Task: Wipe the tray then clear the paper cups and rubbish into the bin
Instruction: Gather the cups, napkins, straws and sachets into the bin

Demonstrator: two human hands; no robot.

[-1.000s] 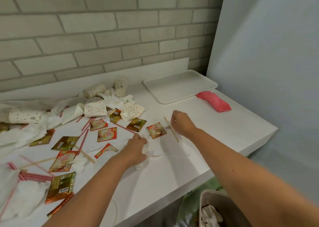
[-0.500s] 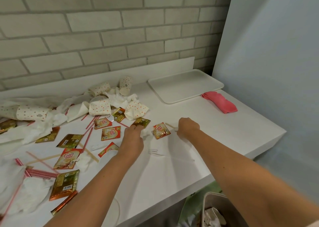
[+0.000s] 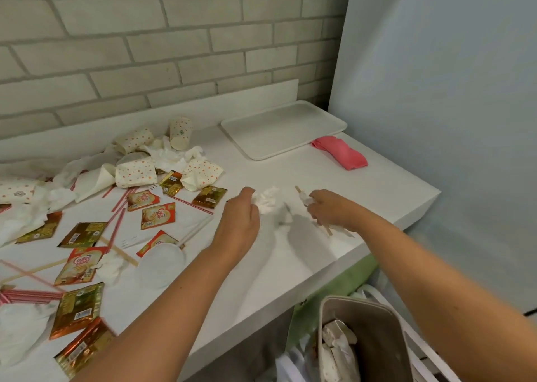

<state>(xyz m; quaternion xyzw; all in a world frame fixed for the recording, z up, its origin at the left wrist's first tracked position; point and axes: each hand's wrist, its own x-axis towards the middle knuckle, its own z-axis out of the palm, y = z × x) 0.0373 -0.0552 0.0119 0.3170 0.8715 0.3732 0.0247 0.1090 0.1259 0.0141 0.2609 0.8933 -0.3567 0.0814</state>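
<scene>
White tissue (image 3: 268, 201) is bunched up in the left hand (image 3: 241, 224), whose fingers curl round it. The right hand (image 3: 329, 211) is closed on a wooden stick (image 3: 299, 191) and some white scraps I cannot name. Both hands are over the tabletop (image 3: 377, 184), not over the bin (image 3: 377, 332). The bin sits low down below the near edge, with some rubbish in it. The tray (image 3: 283, 128) lies bare at the back by the wall, with a pink cloth (image 3: 340, 152) just beside it. I think the tray is wiped and the clearing is only part way.

The stick pokes out of both sides of the hand, so it could slip and land beside the bin. The tissue is light and may drop short. Cups (image 3: 180, 133), sachets (image 3: 158, 216) and straws (image 3: 117, 226) lie scattered on the left. A quick grab there could knock some off the edge.
</scene>
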